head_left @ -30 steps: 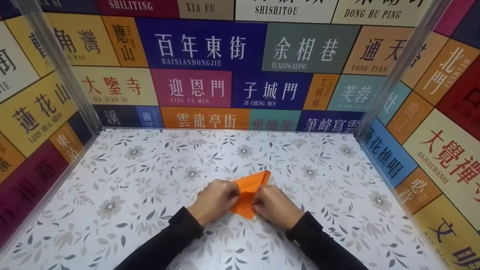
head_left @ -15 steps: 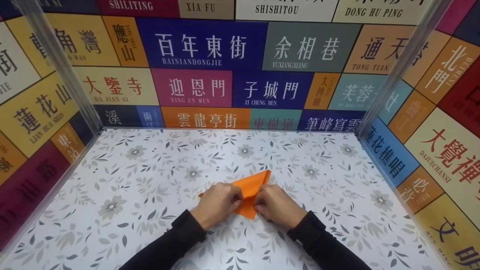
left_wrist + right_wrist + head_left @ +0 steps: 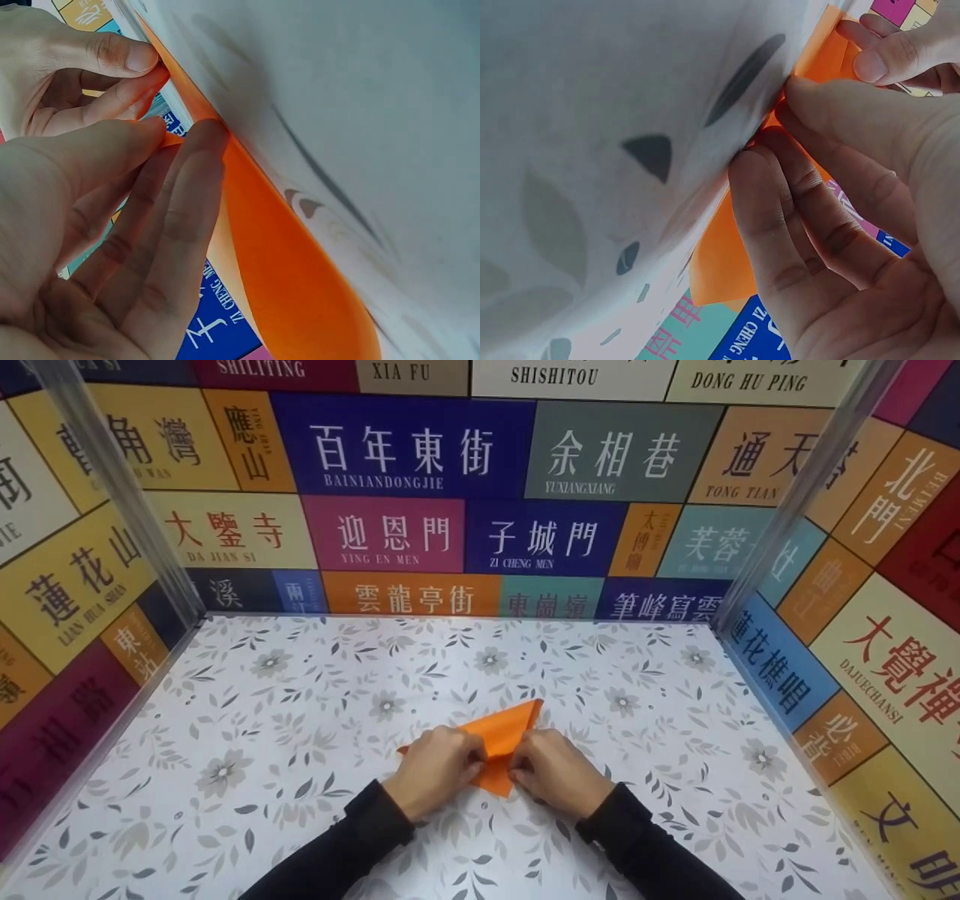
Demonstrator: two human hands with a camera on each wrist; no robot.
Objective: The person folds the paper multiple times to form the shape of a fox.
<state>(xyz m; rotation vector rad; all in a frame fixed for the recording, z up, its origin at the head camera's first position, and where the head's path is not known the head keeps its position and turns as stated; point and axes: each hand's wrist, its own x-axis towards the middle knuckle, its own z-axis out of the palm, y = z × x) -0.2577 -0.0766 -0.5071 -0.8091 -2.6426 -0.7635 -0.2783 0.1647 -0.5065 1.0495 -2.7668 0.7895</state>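
A folded sheet of orange paper point(image 3: 499, 731) lies between the two hands near the table's middle, one corner pointing to the far right and another toward the person. My left hand point(image 3: 439, 765) pinches its left part; a small tip shows beyond the knuckles. My right hand point(image 3: 559, 769) pinches the right edge between thumb and fingers. In the left wrist view the orange paper point(image 3: 289, 277) bends up in a curve beside the fingers. In the right wrist view the fingertips press low on the orange paper point(image 3: 724, 255), against the table. The folds under the hands are hidden.
The white table point(image 3: 300, 825) carries a grey leaf-and-flower print. Behind it stands a back wall point(image 3: 405, 450) of coloured panels with lettering, and similar panels flank both sides. Clear corner strips point(image 3: 780, 502) join the walls.
Both hands have shifted very slightly to the right over the last second, still pinching the paper. The left hand covers a little less of the near part; otherwise the paper looks much the same.
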